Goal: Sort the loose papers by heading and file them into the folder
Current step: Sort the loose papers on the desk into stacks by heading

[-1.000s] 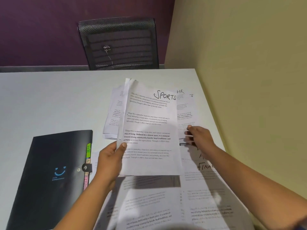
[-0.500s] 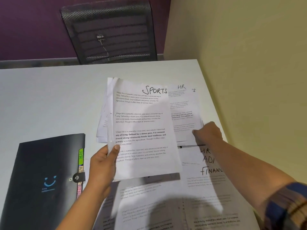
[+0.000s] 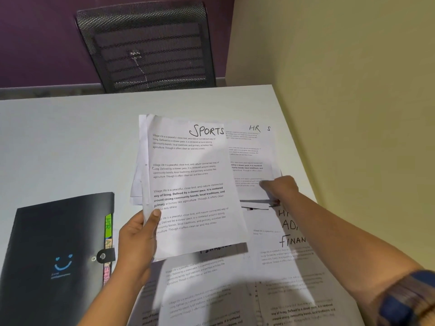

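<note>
A white table (image 3: pixel 58 142) is filling your view. At 8 o'clock a black folder (image 3: pixel 54 243) with coloured tabs is lying closed on it. Loose papers (image 3: pixel 294 290) are spreading from the centre toward 5 o'clock. At the centre your left hand (image 3: pixel 136 238) is gripping a SPORTS sheaf (image 3: pixel 188 180), thumb on top, above the rest. At 3 o'clock your right hand (image 3: pixel 280 187), fingers curled, is pinching the near edge of an HR sheet (image 3: pixel 249 156), which is sitting slightly raised.

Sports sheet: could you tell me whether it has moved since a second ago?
Yes. The Sports sheet, held by the left hand, has swung leftward, away from the HR sheet on the table, uncovering more of it.
</note>
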The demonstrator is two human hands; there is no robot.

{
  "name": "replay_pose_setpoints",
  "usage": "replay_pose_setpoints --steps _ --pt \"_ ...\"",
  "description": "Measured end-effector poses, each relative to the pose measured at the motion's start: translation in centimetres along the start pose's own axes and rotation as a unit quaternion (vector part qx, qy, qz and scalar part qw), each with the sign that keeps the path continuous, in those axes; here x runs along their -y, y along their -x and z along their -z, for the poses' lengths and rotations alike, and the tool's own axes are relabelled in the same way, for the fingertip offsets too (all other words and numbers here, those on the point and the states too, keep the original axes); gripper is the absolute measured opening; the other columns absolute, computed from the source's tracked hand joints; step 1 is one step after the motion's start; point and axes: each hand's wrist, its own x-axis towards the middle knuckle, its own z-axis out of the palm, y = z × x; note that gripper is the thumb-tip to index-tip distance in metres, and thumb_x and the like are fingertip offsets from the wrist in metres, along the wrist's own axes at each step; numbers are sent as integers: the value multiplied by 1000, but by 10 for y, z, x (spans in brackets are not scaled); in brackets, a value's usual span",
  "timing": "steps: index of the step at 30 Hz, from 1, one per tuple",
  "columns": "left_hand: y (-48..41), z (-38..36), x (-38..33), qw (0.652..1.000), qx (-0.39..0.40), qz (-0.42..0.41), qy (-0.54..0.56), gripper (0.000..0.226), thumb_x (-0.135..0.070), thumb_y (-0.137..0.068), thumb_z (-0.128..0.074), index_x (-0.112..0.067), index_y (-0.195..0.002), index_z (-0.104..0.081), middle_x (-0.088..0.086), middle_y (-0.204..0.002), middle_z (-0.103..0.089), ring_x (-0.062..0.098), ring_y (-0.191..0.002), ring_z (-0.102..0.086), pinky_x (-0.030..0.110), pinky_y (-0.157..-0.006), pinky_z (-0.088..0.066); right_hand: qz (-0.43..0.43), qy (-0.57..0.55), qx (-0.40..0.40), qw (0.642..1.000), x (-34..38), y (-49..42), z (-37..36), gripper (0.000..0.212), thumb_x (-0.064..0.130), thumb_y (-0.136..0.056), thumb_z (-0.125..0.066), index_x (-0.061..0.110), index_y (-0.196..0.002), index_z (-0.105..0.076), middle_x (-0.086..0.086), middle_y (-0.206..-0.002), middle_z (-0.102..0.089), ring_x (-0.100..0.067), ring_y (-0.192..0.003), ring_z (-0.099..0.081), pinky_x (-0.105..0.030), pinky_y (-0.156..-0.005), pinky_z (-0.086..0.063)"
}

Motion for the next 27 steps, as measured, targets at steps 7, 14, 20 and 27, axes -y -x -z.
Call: replay_pose_setpoints --steps 7,14,20,27 --pt "5 1 0 1000 -6 0 7 23 -15 -96 -58 -11 -115 -69 3 -107 -75 24 -106 -69 42 -96 -51 21 93 -50 994 -8 15 -15 61 41 -72 -81 7 -111 -49 -8 -97 -65 -27 -84 -66 -29 -62 -47" --pt "8 6 -1 1000 -18 5 10 21 -15 -96 -57 -12 -112 -70 3 -106 -76 24 -106 -69 42 -94 -54 8 -65 4 998 -7 6 -16 21 24 -81 -73 7 -86 -62 -8 -78 -66 -23 -64 -63 -26 -53 -49" --pt "8 3 -2 1000 -15 -1 23 22 -12 -96 -57 -8 -114 -68 1 -102 -76 14 -96 -72 30 -82 -58 40 -61 -19 997 -26 5 2 14 19 -89 -65 8 -81 -62 -6 -73 -63 -29 -72 -64 -31 -63 -52" --pt "8 -3 1 1000 4 -1 30 24 -10 -94 -58 -6 -116 -67 3 -103 -76 14 -96 -72 20 -77 -58 -1 -50 -8 999 -52 1 16 31 -18 -66 -45 6 -72 -64 -12 -70 -58 -26 -60 -48 -29 -55 -39"
